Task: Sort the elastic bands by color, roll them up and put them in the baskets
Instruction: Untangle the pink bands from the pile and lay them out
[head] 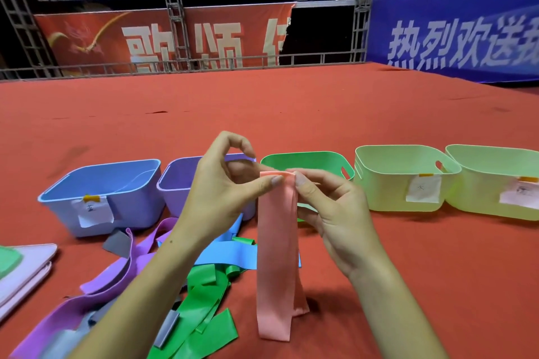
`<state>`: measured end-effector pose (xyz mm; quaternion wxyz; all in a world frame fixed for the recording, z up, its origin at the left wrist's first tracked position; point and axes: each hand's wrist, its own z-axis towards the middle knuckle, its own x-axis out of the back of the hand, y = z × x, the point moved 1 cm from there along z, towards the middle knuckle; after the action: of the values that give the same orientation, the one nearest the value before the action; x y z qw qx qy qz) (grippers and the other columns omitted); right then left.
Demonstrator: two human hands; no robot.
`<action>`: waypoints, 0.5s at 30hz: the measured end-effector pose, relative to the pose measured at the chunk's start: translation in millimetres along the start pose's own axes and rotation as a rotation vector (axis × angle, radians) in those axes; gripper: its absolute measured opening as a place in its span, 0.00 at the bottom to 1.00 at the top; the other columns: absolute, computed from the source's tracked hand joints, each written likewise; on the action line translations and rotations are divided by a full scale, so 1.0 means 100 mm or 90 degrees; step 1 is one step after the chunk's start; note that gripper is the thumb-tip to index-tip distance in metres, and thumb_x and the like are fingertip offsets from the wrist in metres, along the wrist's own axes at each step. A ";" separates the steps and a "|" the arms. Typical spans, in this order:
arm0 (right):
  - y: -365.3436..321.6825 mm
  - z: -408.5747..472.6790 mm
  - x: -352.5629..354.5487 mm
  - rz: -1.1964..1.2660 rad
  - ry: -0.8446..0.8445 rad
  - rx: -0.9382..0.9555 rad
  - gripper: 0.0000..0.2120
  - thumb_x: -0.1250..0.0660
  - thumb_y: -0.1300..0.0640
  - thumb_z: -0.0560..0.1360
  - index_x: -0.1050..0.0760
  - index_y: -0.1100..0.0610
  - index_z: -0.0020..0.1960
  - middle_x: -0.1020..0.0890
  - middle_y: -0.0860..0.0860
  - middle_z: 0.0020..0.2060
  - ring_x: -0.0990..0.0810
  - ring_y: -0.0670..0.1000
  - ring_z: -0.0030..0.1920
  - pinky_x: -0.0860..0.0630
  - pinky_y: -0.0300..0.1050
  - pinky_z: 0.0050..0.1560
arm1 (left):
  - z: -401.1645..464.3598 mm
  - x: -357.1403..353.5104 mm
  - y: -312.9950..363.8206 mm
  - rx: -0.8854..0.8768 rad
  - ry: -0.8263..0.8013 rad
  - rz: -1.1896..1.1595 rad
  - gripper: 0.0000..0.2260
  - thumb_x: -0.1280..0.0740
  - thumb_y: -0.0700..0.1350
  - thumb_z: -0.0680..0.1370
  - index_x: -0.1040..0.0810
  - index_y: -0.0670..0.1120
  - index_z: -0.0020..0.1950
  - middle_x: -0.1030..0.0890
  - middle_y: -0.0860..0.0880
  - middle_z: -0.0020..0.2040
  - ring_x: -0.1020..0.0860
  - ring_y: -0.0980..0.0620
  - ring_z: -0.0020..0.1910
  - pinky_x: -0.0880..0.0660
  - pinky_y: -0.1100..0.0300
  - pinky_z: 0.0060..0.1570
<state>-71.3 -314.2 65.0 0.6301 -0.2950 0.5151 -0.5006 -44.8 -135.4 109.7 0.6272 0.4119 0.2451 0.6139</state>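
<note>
One pink band (277, 256) hangs folded from its top edge, pinched by the fingers of the left hand (221, 195) and right hand (329, 207) above the red floor (291, 108). Behind stand five baskets: one blue (102, 195), one purple (178, 183), one green (309, 160), two pale yellow-green (405, 178). Purple, blue, green and grey bands (186, 280) lie heaped at left.

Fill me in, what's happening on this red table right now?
A person holds a pink band up by its top edge, pinched between the left hand and right hand, seemingly about to roll it. Purple, blue and green bands lie loose below. Five baskets, including a blue basket, stand in a row behind.
</note>
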 end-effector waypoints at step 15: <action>0.14 -0.03 -0.10 -0.192 -0.138 0.069 0.16 0.31 0.48 0.81 0.21 0.55 0.64 0.14 0.49 0.58 0.16 0.48 0.60 0.20 0.48 0.62 | 0.26 0.08 0.16 -0.049 0.040 -0.037 0.16 0.20 0.42 0.70 0.23 0.40 0.50 0.14 0.47 0.42 0.15 0.51 0.43 0.17 0.56 0.47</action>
<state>-68.9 -300.2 55.4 0.6148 -0.3868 0.3665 -0.5814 -31.3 -134.8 138.4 0.6520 0.3605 0.2526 0.6173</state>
